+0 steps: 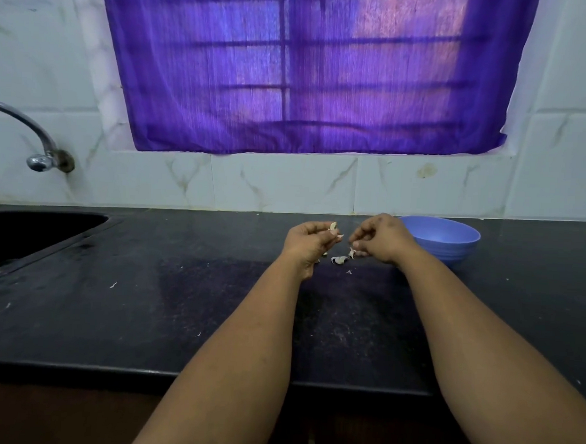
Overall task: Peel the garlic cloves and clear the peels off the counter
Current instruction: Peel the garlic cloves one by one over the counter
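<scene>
My left hand (309, 244) holds a pale garlic clove (433, 230) between thumb and fingertips, a little above the black counter (182, 301). My right hand (380, 240) hovers just to its right with fingers curled; whether a bit of peel sits in its fingertips is too small to tell. Below and between the hands lie a few garlic peels (339, 259) and small scraps (349, 272) on the counter. A blue bowl (450, 240) stands directly behind my right hand.
A black sink (29, 232) is set into the counter at the left, with a chrome tap (38, 140) on the tiled wall above it. A purple curtain (307, 73) covers the window behind. Tiny peel flecks (113, 284) dot the counter.
</scene>
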`<state>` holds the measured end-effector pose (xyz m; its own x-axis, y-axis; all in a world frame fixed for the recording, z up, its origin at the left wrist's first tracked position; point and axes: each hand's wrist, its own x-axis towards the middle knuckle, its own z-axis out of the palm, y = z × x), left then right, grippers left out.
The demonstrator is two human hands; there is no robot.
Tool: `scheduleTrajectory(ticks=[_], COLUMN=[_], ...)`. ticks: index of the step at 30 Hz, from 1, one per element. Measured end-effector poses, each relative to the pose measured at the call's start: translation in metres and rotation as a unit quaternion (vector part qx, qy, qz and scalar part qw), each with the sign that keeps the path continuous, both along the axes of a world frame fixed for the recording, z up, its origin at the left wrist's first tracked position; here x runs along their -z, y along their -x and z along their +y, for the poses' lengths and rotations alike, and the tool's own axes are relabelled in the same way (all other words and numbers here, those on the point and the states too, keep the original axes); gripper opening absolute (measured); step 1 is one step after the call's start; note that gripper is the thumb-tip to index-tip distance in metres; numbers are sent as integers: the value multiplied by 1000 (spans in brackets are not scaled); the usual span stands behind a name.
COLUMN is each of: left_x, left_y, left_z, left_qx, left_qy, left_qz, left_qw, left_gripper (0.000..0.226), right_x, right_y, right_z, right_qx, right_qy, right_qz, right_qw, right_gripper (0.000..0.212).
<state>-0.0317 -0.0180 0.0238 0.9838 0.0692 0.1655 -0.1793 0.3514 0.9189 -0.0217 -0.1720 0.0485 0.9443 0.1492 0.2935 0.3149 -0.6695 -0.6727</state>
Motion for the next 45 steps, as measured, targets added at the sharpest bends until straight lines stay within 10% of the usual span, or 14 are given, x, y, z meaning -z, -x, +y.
scheduleTrajectory(ticks=[17, 45], left_x=[-3, 3], left_y=[0, -10], left_z=[-3, -3], left_qx=[23, -23], left_qy=[-20, -42], left_qz=[-30, -28], left_qw=[999, 998], left_gripper=[14, 8], right_x=[8, 3], right_y=[-5, -4], right_z=[18, 26], right_qx=[-56, -61], right_qy=[-351, -163], right_qz=[134, 60], right_qw=[925, 983], right_gripper=[16, 18])
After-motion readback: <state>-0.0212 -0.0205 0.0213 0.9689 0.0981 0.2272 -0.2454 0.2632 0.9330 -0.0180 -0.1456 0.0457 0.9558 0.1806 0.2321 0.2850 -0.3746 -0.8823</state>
